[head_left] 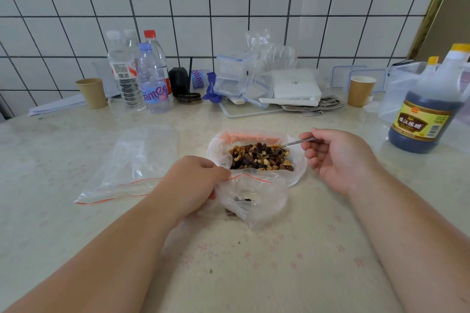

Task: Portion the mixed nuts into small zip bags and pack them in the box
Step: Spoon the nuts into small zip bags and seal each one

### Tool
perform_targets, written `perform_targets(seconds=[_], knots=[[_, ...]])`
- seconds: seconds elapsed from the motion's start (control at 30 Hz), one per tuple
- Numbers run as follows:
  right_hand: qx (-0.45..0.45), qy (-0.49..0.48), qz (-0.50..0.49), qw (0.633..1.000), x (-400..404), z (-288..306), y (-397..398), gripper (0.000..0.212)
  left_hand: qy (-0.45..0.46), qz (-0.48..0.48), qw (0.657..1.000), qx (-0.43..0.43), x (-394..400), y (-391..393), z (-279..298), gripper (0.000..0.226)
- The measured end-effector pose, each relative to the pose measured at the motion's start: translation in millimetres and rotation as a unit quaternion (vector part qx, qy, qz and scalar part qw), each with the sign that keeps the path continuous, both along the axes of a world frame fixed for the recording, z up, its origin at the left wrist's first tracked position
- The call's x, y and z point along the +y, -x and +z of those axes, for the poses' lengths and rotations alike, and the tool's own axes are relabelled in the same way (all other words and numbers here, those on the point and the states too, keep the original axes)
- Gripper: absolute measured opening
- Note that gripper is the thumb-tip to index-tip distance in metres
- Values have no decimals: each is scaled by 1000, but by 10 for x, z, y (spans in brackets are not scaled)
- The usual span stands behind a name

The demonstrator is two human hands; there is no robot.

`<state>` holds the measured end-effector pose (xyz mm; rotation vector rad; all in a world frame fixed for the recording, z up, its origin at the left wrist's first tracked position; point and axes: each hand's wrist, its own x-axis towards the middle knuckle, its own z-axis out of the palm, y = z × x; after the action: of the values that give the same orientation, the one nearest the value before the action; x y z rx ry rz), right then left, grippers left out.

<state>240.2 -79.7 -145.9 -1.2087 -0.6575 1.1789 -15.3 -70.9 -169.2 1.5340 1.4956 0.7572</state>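
Note:
A pile of mixed nuts (259, 157) lies in an opened clear bag (296, 173) at the table's middle. My right hand (335, 157) holds a metal spoon (287, 145) whose bowl is dipped into the nuts. Just in front of the pile, my left hand (195, 183) pinches the red-striped mouth of a small zip bag (254, 201) and holds it open; a few dark nuts sit at its bottom. More empty zip bags (127, 168) lie flat to the left. Clear lidded boxes (231, 76) are stacked at the back.
Several water bottles (152, 79) and a paper cup (92, 93) stand at the back left. A second paper cup (360, 90), a clear tub (399, 94) and a dark vinegar bottle (429, 107) stand at the right. White packaging (295, 87) lies against the tiled wall.

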Motion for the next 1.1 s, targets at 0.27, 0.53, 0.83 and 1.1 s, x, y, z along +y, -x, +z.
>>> perform_targets(seconds=[0.27,0.53,0.83,1.1], knots=[[12,-17,26,999,-35,52,12,28,2,3,1000,-7,2,-5,6,35],[-107,-92,169,975,-155,98,109,32,2,7,1000,0,12,-5,14,34],[-312,-209,274,885,-241,67,138,19,-16,8,1000,10,19,-1,-5,33],[-224,-215,170,935,-185,110,39,26,-18,7,1000,9,26,8,-19,31]])
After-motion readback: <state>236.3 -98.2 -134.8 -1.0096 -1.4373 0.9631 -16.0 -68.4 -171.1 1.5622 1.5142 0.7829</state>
